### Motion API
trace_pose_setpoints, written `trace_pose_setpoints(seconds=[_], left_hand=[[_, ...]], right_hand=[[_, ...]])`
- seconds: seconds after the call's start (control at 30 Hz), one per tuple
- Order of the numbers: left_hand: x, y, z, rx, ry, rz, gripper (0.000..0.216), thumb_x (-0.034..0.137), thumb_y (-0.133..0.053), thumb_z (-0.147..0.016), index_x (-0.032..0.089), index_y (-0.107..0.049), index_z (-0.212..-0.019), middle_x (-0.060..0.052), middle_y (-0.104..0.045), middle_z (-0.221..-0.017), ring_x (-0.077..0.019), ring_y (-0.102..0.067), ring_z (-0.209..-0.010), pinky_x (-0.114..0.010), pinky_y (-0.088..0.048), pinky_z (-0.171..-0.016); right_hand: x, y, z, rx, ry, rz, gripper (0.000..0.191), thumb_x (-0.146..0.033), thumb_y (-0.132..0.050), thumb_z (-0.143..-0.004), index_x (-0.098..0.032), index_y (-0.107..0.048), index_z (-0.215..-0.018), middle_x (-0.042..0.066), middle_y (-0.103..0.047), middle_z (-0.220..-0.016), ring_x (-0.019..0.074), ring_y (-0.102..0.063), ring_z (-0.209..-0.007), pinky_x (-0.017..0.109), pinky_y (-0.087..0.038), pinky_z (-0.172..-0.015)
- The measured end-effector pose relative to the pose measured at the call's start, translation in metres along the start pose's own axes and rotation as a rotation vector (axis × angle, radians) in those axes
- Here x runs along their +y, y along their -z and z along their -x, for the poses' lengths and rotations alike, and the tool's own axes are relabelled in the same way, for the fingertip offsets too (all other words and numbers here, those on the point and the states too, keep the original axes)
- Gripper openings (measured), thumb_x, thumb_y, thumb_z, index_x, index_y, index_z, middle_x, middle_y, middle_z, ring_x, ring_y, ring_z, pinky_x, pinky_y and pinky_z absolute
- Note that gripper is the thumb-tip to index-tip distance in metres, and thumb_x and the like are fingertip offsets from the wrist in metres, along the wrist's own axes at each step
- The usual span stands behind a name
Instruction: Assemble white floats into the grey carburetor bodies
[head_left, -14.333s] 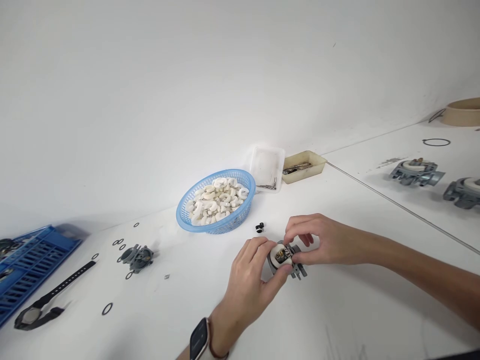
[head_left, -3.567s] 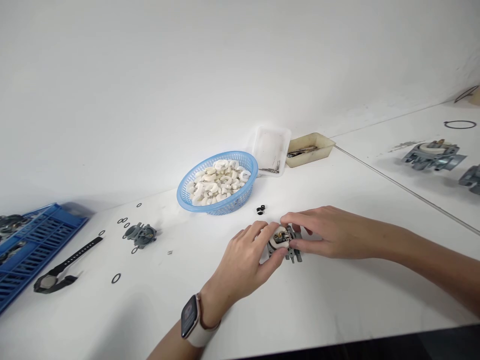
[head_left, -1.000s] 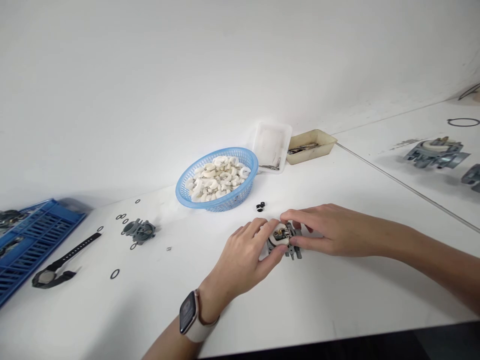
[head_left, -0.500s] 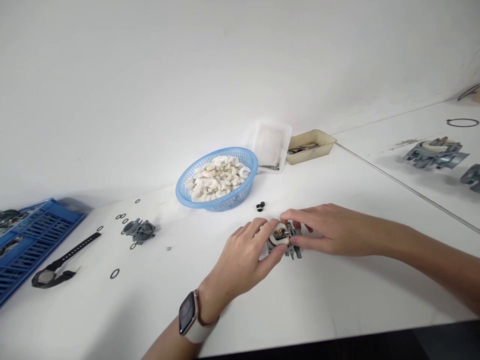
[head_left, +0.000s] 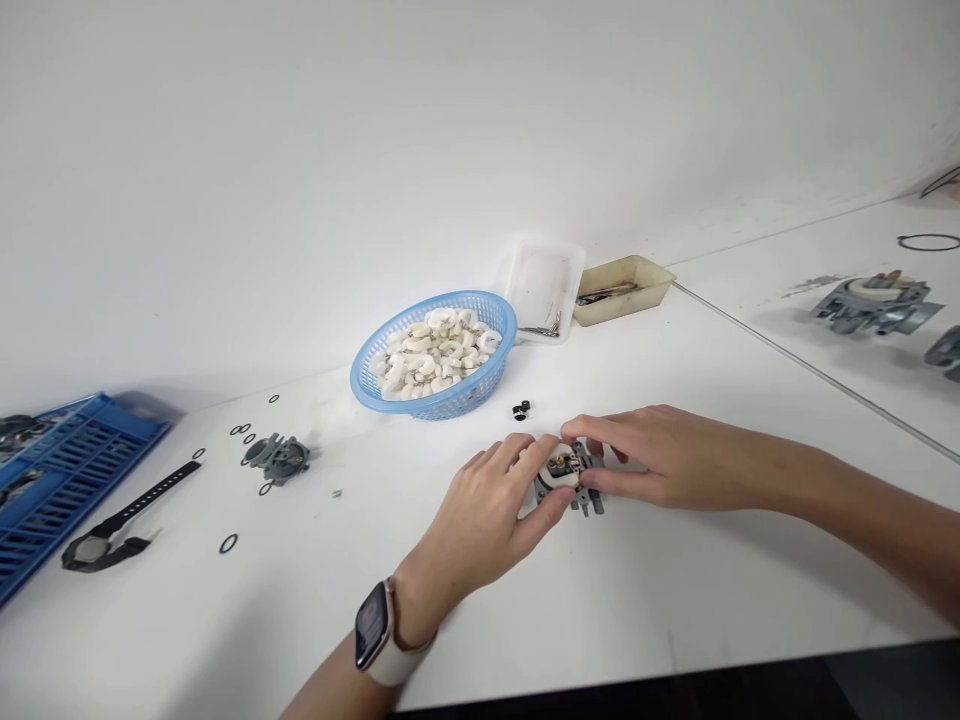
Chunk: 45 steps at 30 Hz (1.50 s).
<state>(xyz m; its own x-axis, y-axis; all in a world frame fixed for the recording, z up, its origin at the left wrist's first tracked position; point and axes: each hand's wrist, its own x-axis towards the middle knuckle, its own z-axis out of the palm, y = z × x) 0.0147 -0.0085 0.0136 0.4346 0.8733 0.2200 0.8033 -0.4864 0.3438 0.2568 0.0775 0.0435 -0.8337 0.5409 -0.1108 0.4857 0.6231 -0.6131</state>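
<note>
A grey metal carburetor (head_left: 589,500) sits on the white table between my hands, its inner side facing up. A white U-shaped float (head_left: 557,478) lies in it, with small brass parts in the middle. My left hand (head_left: 487,510) grips the carburetor and float from the left, thumb at the near side and fingers over the far side. From the right, my right hand (head_left: 645,455) closes thumb and index finger around the carburetor's right part, by the float's hinge end. Whether a small pin is between those fingertips is hidden.
Behind my hands stand a blue basket (head_left: 360,385) of white floats, a white tray (head_left: 544,285) and a beige box (head_left: 637,295). Two small black parts (head_left: 520,410) lie nearby. Leftward are another carburetor (head_left: 277,459), rubber rings (head_left: 228,544), a black watch (head_left: 94,548) and a blue crate (head_left: 112,435).
The view has shifted very slightly. Both hands keep their places on the carburetor, with no other clear difference.
</note>
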Motion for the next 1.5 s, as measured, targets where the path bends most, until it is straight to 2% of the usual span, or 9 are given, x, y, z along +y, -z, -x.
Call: trace_pose_setpoints(seconds=[0.27,0.53,0.93,1.27,1.5], left_hand=[[0.0015,0.0018,-0.0010,-0.018,0.009,-0.012,0.039,0.040,-0.052,-0.111,0.028,-0.048,-0.148,-0.007,-0.066,-0.127,-0.0248,-0.069,-0.108,-0.042,-0.059,-0.093],[0.0000,0.0035,0.0003,-0.090,0.043,-0.028,0.044,0.045,-0.047,-0.113,0.029,-0.043,-0.153,-0.006,-0.068,-0.122,-0.0259,-0.070,-0.103,-0.045,-0.058,-0.093],[-0.0021,0.0003,0.0004,-0.058,0.024,-0.036,0.044,0.045,-0.051,-0.112,0.027,-0.044,-0.152,-0.008,-0.069,-0.125,-0.0269,-0.070,-0.109,-0.045,-0.057,-0.097],[-0.0015,0.0010,-0.0002,-0.050,0.020,-0.029,0.041,0.044,-0.051,-0.111,0.027,-0.047,-0.149,-0.008,-0.070,-0.120,-0.0266,-0.070,-0.103,-0.044,-0.058,-0.090],[-0.0022,0.0002,0.0002,-0.043,0.013,-0.030,0.041,0.043,-0.051,-0.112,0.027,-0.046,-0.149,-0.008,-0.070,-0.122,-0.0267,-0.070,-0.106,-0.043,-0.058,-0.092]], right_hand=[[-0.0069,0.0038,0.0020,-0.029,-0.038,-0.012,0.045,-0.062,-0.043,-0.105,-0.030,-0.060,-0.131,0.002,-0.075,-0.096,0.0236,-0.064,-0.073,0.034,-0.041,-0.069],[-0.0068,0.0049,0.0024,-0.042,-0.056,-0.016,0.051,-0.064,-0.042,-0.105,-0.030,-0.057,-0.139,0.003,-0.077,-0.097,0.0254,-0.066,-0.076,0.036,-0.042,-0.070],[-0.0064,0.0037,0.0026,-0.034,-0.047,-0.014,0.051,-0.063,-0.042,-0.105,-0.030,-0.058,-0.140,0.004,-0.078,-0.100,0.0262,-0.068,-0.079,0.036,-0.042,-0.071],[-0.0060,0.0040,0.0021,-0.027,-0.009,-0.012,0.049,-0.061,-0.042,-0.105,-0.028,-0.060,-0.137,0.004,-0.076,-0.097,0.0248,-0.065,-0.075,0.036,-0.041,-0.071],[-0.0061,0.0038,0.0025,-0.019,-0.015,-0.001,0.047,-0.061,-0.042,-0.106,-0.029,-0.060,-0.135,0.003,-0.075,-0.096,0.0246,-0.066,-0.075,0.036,-0.042,-0.070]])
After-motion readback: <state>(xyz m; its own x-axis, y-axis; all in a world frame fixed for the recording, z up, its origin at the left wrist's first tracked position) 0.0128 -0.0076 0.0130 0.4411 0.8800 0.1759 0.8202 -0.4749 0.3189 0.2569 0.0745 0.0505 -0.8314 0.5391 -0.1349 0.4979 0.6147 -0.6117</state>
